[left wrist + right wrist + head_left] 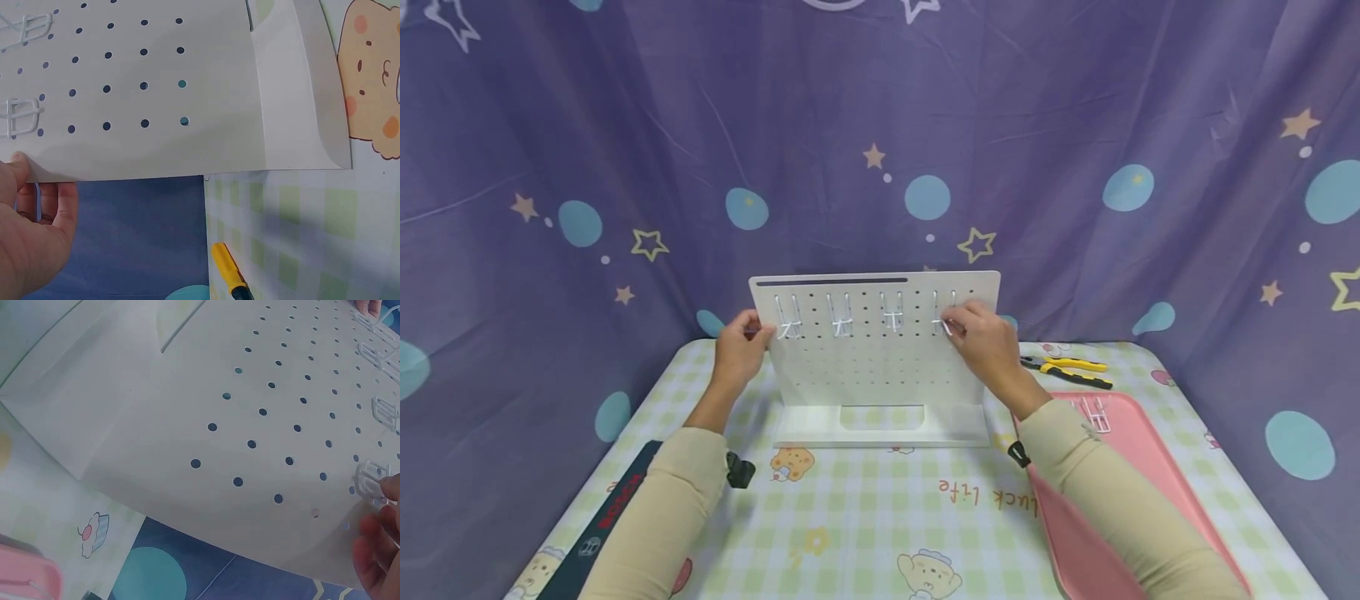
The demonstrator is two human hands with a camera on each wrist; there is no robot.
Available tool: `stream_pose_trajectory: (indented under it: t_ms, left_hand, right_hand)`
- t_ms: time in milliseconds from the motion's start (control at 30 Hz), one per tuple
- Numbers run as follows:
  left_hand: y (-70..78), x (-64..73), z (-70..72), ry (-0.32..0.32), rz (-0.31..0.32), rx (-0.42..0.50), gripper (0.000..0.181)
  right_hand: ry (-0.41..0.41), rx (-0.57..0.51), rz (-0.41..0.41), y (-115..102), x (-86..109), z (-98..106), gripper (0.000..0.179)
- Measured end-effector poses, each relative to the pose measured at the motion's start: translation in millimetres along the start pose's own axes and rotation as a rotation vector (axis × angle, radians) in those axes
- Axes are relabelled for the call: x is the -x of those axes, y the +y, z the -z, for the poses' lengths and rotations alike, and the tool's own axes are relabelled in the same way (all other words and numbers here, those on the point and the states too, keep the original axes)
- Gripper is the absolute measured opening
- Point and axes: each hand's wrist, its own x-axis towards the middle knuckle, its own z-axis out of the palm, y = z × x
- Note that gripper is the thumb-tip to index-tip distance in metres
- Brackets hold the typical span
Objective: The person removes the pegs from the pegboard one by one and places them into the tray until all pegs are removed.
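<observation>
A white metal pegboard stands upright on its base at the far side of the table. Along its upper rows hang white wire hooks, among them the leftmost hook, a second and a third. My left hand grips the board's left edge, thumb on the front face and fingers behind. At the right end, my right hand pinches the fourth wire hook against the board. Its fingertips cover part of that hook.
A pink tray lies at the right under my right forearm, with more wire hooks in it. Behind it are yellow-and-black pliers. A dark Bosch box is at the left. A purple curtain hangs behind the table.
</observation>
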Motion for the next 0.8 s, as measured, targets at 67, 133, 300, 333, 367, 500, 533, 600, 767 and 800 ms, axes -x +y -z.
stream_pose_trajectory:
  t_ms: [67, 133, 300, 333, 367, 500, 533, 600, 767, 800]
  left_hand:
    - [-0.4, 0.7, -0.1, 0.000, 0.001, -0.002, 0.023]
    - [-1.1, 1.1, -0.1, 0.001, 0.001, -0.003, 0.024]
    - [-2.3, 1.3, -0.7, -0.002, -0.004, -0.002, 0.023]
    - [-2.1, 1.5, -0.7, -0.002, -0.006, -0.002, 0.023]
    - [-2.0, 1.7, -0.8, -0.002, -0.006, 0.001, 0.023]
    - [-1.9, 1.8, -0.2, -0.001, -0.004, 0.000, 0.023]
    - [-1.6, 1.8, -0.1, -0.001, -0.004, 0.001, 0.023]
    - [-1.0, 1.4, 0.3, -0.001, -0.007, -0.005, 0.023]
    - [0.7, 0.7, 0.5, 0.001, -0.014, -0.004, 0.023]
    - [0.8, 0.9, 0.4, 0.001, -0.014, -0.001, 0.022]
  right_hand:
    - [0.006, 0.004, 0.011, 0.0, 0.3, 0.3, 0.009]
    - [0.016, 0.005, 0.022, 0.1, 0.9, 0.7, 0.009]
    - [0.044, -0.008, 0.040, -0.6, 2.3, 3.1, 0.008]
    - [0.048, -0.012, 0.043, -1.0, 2.4, 3.5, 0.008]
    - [0.051, -0.015, 0.046, -1.5, 2.3, 4.2, 0.007]
    - [0.059, -0.034, 0.059, -4.8, 0.6, 10.5, 0.009]
    - [0.062, -0.041, 0.063, -5.0, 0.4, 12.9, 0.010]
    - [0.060, -0.051, 0.063, -4.3, 0.7, 18.5, 0.012]
    - [0.016, -0.061, 0.007, 7.7, 8.5, 33.9, 0.013]
    - [-0.001, -0.065, -0.015, 11.2, 10.9, 38.0, 0.013]
